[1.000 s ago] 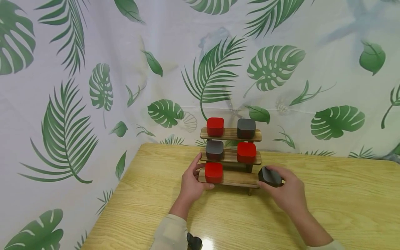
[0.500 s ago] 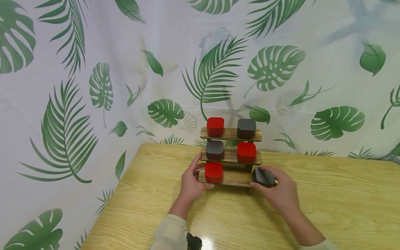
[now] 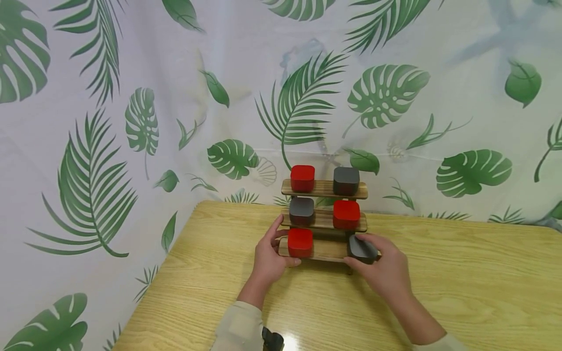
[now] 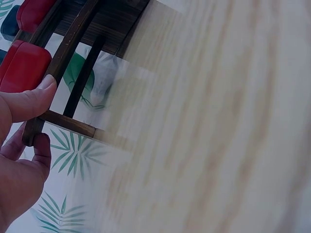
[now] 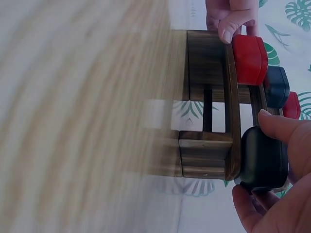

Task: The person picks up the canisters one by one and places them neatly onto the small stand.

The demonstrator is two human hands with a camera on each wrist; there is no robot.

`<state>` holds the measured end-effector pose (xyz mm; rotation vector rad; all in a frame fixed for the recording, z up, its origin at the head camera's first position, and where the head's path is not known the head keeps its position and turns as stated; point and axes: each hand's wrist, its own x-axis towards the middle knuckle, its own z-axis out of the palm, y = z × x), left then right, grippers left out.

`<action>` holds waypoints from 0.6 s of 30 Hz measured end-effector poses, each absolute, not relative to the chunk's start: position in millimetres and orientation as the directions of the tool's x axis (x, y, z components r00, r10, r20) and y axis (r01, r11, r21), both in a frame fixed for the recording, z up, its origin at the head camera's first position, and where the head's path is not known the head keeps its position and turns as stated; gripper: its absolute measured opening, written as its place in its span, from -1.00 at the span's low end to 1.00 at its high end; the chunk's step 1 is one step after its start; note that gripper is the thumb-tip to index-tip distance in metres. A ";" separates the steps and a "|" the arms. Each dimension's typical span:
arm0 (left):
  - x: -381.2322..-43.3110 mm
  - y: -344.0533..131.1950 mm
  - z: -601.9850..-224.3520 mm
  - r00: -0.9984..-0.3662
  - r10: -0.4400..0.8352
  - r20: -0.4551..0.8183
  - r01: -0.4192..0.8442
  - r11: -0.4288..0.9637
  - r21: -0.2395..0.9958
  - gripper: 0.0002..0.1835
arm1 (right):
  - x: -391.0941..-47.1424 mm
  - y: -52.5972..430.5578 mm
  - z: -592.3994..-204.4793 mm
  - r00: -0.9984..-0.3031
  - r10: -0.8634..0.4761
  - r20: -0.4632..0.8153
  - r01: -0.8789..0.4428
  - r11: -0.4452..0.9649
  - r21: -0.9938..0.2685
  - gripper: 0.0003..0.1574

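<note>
A three-step wooden stand (image 3: 327, 249) bears red and dark grey rounded-square boxes. My left hand (image 3: 269, 258) grips the left end of its lowest step, thumb in front, beside a red box (image 3: 300, 243). In the left wrist view that thumb lies along the board's (image 4: 68, 46) edge. My right hand (image 3: 388, 268) holds a dark grey box (image 3: 362, 248) by its sides at the right end of the same step. The right wrist view shows this box (image 5: 262, 158) against the board's end, thumb and fingers on either side.
A grey box (image 3: 301, 211) and a red box (image 3: 346, 214) sit on the middle step; a red box (image 3: 303, 178) and a grey box (image 3: 346, 181) on the top. The stand is on a wooden table (image 3: 474, 282) before a leaf-printed cloth (image 3: 395, 39).
My right hand has moved left with the dark grey box, from beside the stand to over the right end of the lowest step. The left hand has stayed in place.
</note>
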<state>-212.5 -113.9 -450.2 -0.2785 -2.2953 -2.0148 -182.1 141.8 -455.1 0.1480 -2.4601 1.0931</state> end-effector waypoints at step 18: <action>-212.4 -114.0 -449.5 -0.981 0.088 0.174 0.185 0.129 0.974 0.15 | -185.4 125.8 -459.1 -0.908 0.088 0.409 -0.249 0.673 -0.697 -0.28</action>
